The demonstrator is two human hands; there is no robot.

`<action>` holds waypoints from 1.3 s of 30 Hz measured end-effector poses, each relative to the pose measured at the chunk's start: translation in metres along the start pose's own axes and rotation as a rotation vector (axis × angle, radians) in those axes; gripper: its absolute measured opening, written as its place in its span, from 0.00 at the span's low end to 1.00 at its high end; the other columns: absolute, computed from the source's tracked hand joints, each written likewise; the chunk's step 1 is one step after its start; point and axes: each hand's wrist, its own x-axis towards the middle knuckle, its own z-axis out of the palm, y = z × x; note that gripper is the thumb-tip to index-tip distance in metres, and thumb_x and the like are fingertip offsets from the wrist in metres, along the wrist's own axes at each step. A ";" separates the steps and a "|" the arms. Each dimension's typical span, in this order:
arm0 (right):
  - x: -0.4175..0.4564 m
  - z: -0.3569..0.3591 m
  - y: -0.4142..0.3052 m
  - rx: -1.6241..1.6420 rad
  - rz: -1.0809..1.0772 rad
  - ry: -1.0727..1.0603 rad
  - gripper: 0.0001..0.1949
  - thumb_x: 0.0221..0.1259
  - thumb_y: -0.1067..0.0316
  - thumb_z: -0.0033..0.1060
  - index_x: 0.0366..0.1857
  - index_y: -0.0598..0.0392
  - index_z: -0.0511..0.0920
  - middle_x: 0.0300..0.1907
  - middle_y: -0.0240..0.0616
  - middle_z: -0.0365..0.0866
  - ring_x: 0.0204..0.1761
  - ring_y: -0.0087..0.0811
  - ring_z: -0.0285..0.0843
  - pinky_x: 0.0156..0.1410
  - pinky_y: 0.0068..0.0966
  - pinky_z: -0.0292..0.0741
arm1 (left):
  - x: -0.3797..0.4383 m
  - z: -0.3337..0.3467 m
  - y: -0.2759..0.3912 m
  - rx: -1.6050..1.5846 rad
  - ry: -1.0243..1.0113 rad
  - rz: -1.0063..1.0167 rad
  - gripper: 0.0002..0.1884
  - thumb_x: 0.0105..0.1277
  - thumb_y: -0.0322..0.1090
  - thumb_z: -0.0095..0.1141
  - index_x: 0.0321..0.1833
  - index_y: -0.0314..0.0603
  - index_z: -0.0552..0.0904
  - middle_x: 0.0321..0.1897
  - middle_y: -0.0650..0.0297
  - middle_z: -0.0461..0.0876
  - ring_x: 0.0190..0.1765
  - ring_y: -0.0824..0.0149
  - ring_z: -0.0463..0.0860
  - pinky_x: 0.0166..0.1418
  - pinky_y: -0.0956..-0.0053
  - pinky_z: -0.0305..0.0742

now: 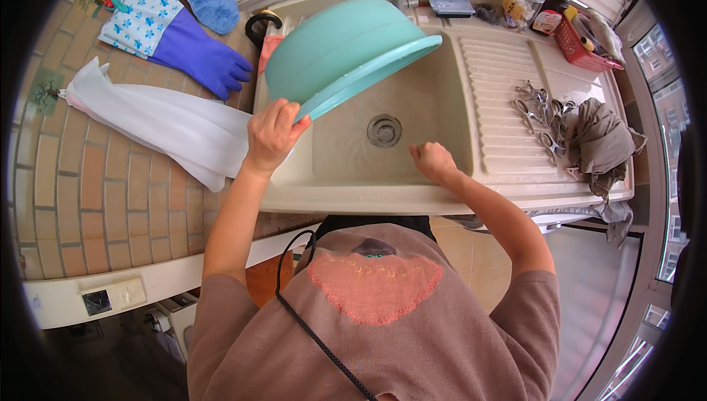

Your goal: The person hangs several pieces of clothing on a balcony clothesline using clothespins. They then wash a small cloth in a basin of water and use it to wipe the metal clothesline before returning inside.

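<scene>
A turquoise plastic basin is tilted on its side over the sink, its open mouth facing down and towards the lower right. My left hand grips the near end of its rim. Apart from the basin, my right hand is curled into a loose fist over the near right part of the cream sink, with nothing visible in it. Below the basin's rim, the round drain strainer shows in the sink floor. The basin's inside is mostly hidden.
Right of the sink, several metal clips lie on the ribbed drainboard beside a crumpled grey-brown cloth. A brush and a red basket stand behind. On the tiled wall hang purple rubber gloves and a white cloth.
</scene>
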 end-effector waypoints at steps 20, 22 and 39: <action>0.027 -0.058 0.016 0.897 0.044 -0.061 0.11 0.61 0.63 0.46 0.34 0.61 0.76 0.37 0.55 0.78 0.40 0.49 0.77 0.46 0.37 0.73 | -0.021 0.014 0.004 -0.146 0.066 -0.474 0.09 0.53 0.24 0.59 0.28 0.38 0.70 0.17 0.62 0.67 0.18 0.65 0.66 0.20 0.71 0.62; 0.037 -0.073 0.025 0.210 -0.138 0.180 0.13 0.63 0.62 0.47 0.42 0.60 0.76 0.37 0.47 0.79 0.39 0.39 0.78 0.46 0.31 0.73 | -0.028 0.015 0.009 -0.220 0.083 -0.626 0.08 0.55 0.24 0.58 0.28 0.38 0.69 0.16 0.62 0.66 0.18 0.67 0.65 0.21 0.72 0.60; 0.125 -0.200 0.008 0.354 -0.143 -0.109 0.14 0.59 0.54 0.50 0.41 0.46 0.81 0.33 0.46 0.81 0.35 0.43 0.78 0.40 0.37 0.74 | -0.051 0.019 0.023 -0.255 0.148 -0.788 0.09 0.56 0.27 0.58 0.27 0.40 0.69 0.15 0.63 0.65 0.17 0.67 0.63 0.21 0.72 0.57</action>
